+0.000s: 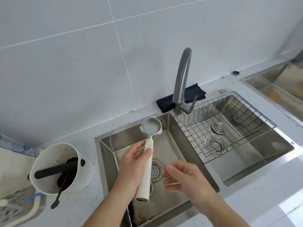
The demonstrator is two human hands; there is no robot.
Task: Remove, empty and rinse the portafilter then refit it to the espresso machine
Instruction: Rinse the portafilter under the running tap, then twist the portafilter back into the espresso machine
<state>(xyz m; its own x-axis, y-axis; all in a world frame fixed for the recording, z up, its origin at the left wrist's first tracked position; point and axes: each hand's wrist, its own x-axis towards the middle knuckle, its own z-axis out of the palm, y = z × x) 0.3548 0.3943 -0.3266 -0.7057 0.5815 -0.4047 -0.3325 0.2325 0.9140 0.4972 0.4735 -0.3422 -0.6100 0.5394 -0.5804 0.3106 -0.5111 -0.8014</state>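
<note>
Head view: the portafilter (146, 153) is held over the left basin of the sink (255, 179), its long axis running from the near edge of the basin up toward the far left corner. The cream handle points back at the person, and the metal basket (151, 126) sits at the far end, mouth up, just above the basin's back rim. The basket looks emptied, with no dark grounds showing inside. The left hand (131, 169) is wrapped around the handle about midway, thumb laid along the top near the metal neck. The right hand (185, 176) hovers over the near right part of the same basin, fingers spread and loose, holding nothing; it is blurred, so exact finger positions are unclear.

The faucet (182, 82) rises from the back edge at the divider between the two basins, to the right of the basket and beyond it, and no water is seen running. Its lever (191, 105) lies nearer the free right hand than the left. A likely next step is rinsing, which would mean bringing the basket rightward under the spout.

A knock box (60, 167) with dark grounds stands on the counter by the sink's left edge.
</note>
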